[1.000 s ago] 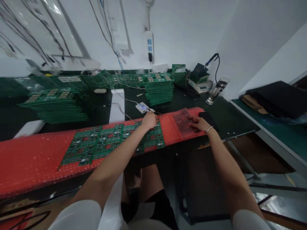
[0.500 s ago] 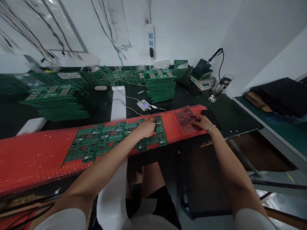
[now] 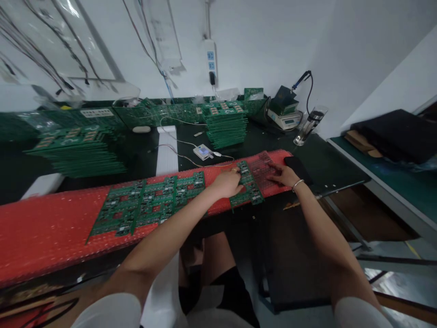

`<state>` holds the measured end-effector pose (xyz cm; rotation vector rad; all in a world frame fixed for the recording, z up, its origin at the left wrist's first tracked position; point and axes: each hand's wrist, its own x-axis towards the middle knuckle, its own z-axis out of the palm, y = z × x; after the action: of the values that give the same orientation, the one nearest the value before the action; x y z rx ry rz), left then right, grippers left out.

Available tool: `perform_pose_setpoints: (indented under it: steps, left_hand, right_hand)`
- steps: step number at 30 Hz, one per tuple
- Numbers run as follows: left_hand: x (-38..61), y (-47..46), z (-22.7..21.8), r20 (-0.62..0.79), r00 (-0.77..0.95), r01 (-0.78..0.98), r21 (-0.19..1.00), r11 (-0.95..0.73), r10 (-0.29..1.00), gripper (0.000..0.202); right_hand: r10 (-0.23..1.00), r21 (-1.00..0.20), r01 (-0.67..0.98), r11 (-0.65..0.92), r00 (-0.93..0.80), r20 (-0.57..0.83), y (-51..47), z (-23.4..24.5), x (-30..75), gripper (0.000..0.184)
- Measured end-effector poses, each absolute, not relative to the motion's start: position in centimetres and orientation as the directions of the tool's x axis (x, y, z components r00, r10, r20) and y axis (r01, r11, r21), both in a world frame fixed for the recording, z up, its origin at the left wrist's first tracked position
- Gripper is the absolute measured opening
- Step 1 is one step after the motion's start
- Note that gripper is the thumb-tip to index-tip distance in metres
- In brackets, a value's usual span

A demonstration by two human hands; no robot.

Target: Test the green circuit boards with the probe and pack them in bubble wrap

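Even indoor light, glare on the white wall, wide-angle bending at edges, slight softness throughout
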<state>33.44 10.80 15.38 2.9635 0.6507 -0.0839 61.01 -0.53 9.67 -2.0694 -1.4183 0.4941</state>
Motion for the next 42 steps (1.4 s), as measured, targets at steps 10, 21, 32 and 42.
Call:
perform_pose_setpoints:
  steps: [10, 21, 32, 42]
  left_hand:
    - [38.0, 11.9, 13.3, -0.14, 0.836, 0.546, 0.127, -0.828, 0.53, 0.029]
    - [34.6, 12.4, 10.8, 0.062, 0.559, 0.709, 0.482, -0.515, 0.827, 0.039]
    - [31.4, 16.3, 11.0, 0.054, 0.634, 0.665, 0.471, -0.58, 0.771, 0.036]
    - [29.7, 20.1, 12.8, 0.099, 0.623, 0.713, 0.338, -0.615, 0.776, 0.042]
  right_hand:
    - [0.925, -0.366, 0.866, -0.341, 0.379, 0.034, 0.1, 13.6, 58.1, 0.069]
    - [0.989, -0.466, 0.878, -0.113, 0.143, 0.029, 2.3, 14.7, 46.4, 0.081]
    - [0.947, -0.311, 0.895, -0.319, 0.285, -0.149, 2.8, 12.2, 42.0, 0.059]
    - [0.933, -0.255, 0.903, -0.346, 0.303, -0.193, 3.1, 12.5, 41.7, 0.065]
